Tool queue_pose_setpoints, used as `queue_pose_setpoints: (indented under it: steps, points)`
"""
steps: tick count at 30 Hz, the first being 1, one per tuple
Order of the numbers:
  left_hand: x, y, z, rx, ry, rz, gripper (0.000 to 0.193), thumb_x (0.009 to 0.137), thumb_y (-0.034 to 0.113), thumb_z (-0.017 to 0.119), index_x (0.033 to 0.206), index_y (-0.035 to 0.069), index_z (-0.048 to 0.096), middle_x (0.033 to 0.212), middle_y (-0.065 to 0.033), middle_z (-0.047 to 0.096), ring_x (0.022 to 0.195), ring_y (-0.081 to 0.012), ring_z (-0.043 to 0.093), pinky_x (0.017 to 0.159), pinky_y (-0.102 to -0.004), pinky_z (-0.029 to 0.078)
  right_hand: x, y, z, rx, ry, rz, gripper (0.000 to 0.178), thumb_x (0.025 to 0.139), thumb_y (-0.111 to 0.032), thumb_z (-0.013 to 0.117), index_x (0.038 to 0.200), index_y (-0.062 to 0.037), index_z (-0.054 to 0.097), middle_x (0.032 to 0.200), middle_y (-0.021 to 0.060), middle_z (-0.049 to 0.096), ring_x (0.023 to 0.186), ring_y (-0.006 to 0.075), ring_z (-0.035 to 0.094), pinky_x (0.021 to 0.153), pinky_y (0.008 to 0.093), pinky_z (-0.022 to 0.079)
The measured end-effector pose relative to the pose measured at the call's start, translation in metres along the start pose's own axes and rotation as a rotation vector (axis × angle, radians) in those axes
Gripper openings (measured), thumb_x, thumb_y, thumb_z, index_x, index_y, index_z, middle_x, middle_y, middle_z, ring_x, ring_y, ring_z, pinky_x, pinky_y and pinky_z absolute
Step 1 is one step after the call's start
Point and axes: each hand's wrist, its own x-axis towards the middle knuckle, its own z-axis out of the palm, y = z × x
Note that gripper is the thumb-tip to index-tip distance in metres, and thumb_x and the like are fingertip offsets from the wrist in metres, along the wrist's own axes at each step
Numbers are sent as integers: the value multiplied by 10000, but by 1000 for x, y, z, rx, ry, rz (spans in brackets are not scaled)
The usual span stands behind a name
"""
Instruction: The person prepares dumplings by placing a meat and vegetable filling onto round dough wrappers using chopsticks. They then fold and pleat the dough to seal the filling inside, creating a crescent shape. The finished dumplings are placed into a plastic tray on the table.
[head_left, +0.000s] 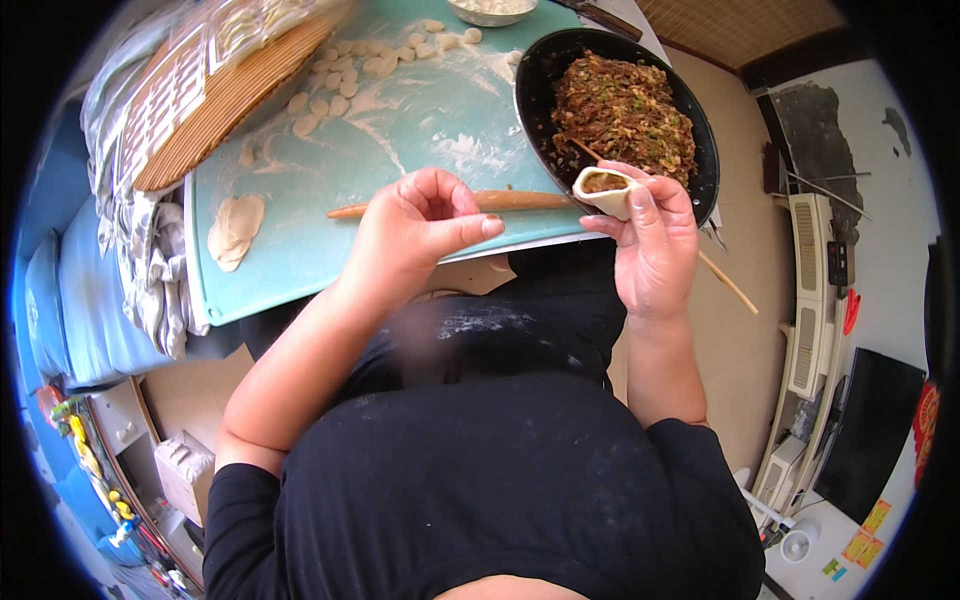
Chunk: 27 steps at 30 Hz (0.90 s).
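Observation:
My right hand (655, 240) pinches a partly folded dumpling (614, 204), its brown filling showing at the open top. A thin chopstick-like stick (730, 283) passes behind that hand, one end over the pan; whether the fingers grip it too I cannot tell. To the left, my left hand (405, 235) is bent at the wrist with thumb and curled fingers apart, holding nothing. A speck of filling clings to its thumb. Under it lies a wooden rolling pin (520, 200) on the floured green mat (300, 225). The dark pan (532, 118) of minced filling (625, 115) stands just beyond my right hand.
Flattened wrappers (236, 230) overlap at the mat's left. Several small dough pieces (340, 85) lie further back, near a bowl of flour (492, 10). A round woven board (235, 110) with a tray on it covers the far left corner, over a crumpled cloth (155, 260).

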Motion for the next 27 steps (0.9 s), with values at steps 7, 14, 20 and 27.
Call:
queue_pose_setpoints:
  steps: [7, 14, 20, 27]
  points:
    - [77, 0, 34, 300, 12, -17, 108, 768, 71, 655, 811, -22, 621, 753, -66, 629, 708, -117, 576, 679, -241, 451, -3, -8, -57, 30, 166, -31, 71, 879, -79, 506, 941, -47, 513, 1060, 177, 563, 884, 233, 610, 631, 304, 562]
    - [153, -13, 57, 1480, -148, 661, 184, 824, 92, 525, 961, 113, 645, 1001, -99, 629, 1023, -277, 543, 907, -392, 403, -4, -13, -85, 68, 269, -46, 76, 869, -84, 529, 928, -37, 525, 1024, 142, 585, 873, 215, 615, 631, 299, 560]
    - [155, -6, 81, 1439, -48, 664, 117, 729, 100, 617, 839, 64, 631, 1056, -67, 592, 1076, -272, 493, 938, -364, 375, -1, -9, -87, 16, 268, -40, 87, 861, -90, 549, 931, -41, 532, 1009, 111, 591, 865, 172, 601, 658, 266, 531]
    - [129, -6, 74, 1362, -100, 709, 612, 712, 42, 609, 1274, 47, 369, 1263, -174, 401, 1041, -314, 508, 886, -365, 427, 7, 1, -72, -83, 178, -41, 103, 862, -94, 551, 947, -37, 545, 1023, 91, 588, 875, 137, 587, 676, 243, 515]
